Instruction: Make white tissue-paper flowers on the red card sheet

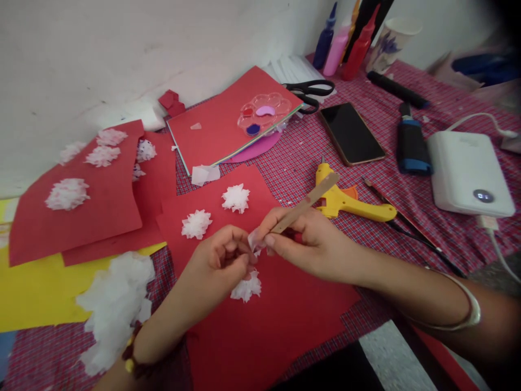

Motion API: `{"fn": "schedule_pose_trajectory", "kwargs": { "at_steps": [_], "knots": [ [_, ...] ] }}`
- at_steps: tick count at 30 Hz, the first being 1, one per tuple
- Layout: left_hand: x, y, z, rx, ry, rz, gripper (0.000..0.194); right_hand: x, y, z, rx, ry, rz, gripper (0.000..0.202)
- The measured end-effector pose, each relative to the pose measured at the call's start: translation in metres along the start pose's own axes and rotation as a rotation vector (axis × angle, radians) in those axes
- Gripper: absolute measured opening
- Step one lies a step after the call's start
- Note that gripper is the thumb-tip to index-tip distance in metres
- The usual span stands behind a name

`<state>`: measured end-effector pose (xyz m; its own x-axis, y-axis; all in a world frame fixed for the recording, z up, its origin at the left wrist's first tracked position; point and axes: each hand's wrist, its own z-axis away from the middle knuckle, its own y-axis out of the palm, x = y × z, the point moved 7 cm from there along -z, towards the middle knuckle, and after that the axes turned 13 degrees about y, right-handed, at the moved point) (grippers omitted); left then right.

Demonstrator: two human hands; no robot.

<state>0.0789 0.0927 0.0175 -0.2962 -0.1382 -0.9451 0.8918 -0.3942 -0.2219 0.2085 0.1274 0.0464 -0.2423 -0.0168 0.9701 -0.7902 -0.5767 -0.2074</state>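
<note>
In my right hand (309,244) I hold a flat wooden craft stick (305,203) between thumb and fingers, slanting up to the right. At its lower end is a small piece of white tissue paper (254,241), partly covered by my fingers. My left hand (223,252) is closed beside it, fingers curled and fingertips close to the paper; what they grip is hidden. Below both hands lies a red paper sheet (285,320). On it are white crumpled tissue tufts (196,224), another tuft (236,198) and a third tuft (247,287) just under my left fingers.
A yellow glue gun (354,206), paintbrush (411,225), phone (350,133) and white power bank (470,172) lie to the right. Behind are a paint palette (264,111), scissors (311,89) and paint bottles (360,51). A loose tissue pile (118,304) and more tufted red sheets (93,206) are left.
</note>
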Motion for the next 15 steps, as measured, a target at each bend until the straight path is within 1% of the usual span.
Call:
{"fn": "schedule_pose_trajectory", "kwargs": {
  "at_steps": [3,6,8,10,12,15],
  "knots": [
    [0.003,0.004,0.000,0.069,-0.017,0.004,0.009,-0.002,0.003,-0.001,0.046,0.034,0.015,0.012],
    [0.004,0.001,-0.001,0.062,0.001,-0.122,0.009,-0.005,0.005,-0.001,0.077,0.054,0.048,0.012],
    [0.001,-0.004,-0.002,0.024,0.044,-0.269,0.010,-0.004,0.002,-0.002,0.047,0.041,0.063,0.012],
    [-0.002,-0.008,-0.002,-0.006,0.086,-0.427,0.011,-0.003,-0.004,-0.002,-0.011,0.030,0.065,0.011],
    [-0.003,-0.008,-0.003,0.002,0.103,-0.555,0.012,-0.002,-0.010,-0.001,-0.060,0.025,0.057,0.010],
    [0.001,-0.003,-0.004,0.037,0.100,-0.700,0.014,-0.003,-0.011,-0.002,-0.057,0.035,0.076,0.010]
  ]
}}
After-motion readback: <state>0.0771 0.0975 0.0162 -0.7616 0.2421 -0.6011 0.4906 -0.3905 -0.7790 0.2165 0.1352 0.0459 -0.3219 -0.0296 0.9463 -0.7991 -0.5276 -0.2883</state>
